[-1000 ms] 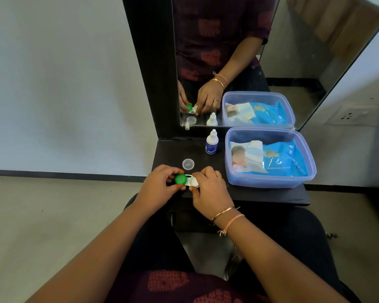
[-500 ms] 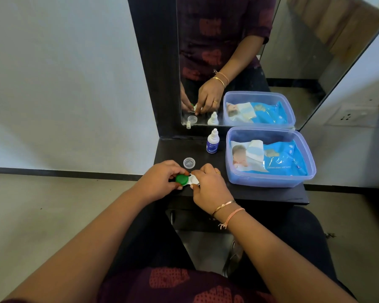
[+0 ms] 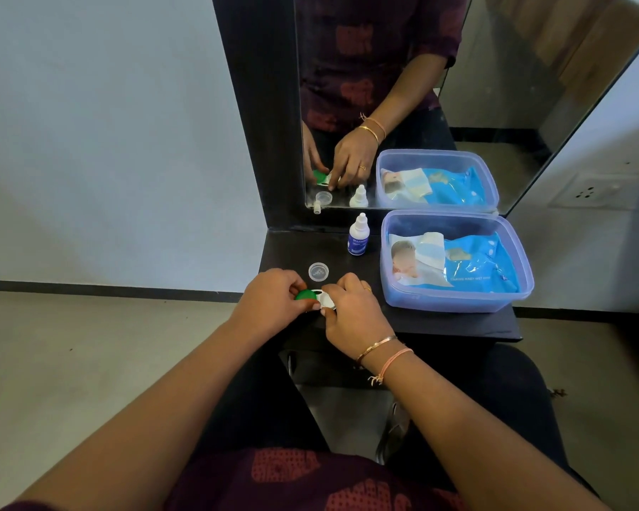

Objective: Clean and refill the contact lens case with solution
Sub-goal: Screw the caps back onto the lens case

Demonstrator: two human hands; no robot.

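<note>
The head view looked down on a narrow black shelf [image 3: 439, 326] set against a mirror [image 3: 403, 86], with pale floor open on both sides and beneath the front edge.

At the near-left part of the shelf, close to its front edge, both hands met over the contact lens case [image 3: 320, 298]. The left hand [image 3: 273, 302] was curled shut around the green cap [image 3: 305, 295], fingers above and thumb below. The right hand [image 3: 351, 311] pinched the white end of the case, fingertips closed on it; that end was mostly hidden under them. Whether the case rested on the shelf or was lifted just above it could not be told.

Just behind the hands lay 1 loose clear cap [image 3: 318, 271], flat on the shelf and apart from both hands. Further back, near the mirror's foot, stood the solution bottle [image 3: 358, 236], upright, white with a blue label, well clear of the hands. To its right, the plastic tub [image 3: 458, 300] filled most of the shelf's right half, its rim near the shelf's right edge, holding a blue wipes pack [image 3: 473, 263]. A bare strip of black shelf ran between the right hand and the tub, and another in front of the tub along the front edge.

The right wrist wore 2 bangles [image 3: 382, 350].
</note>
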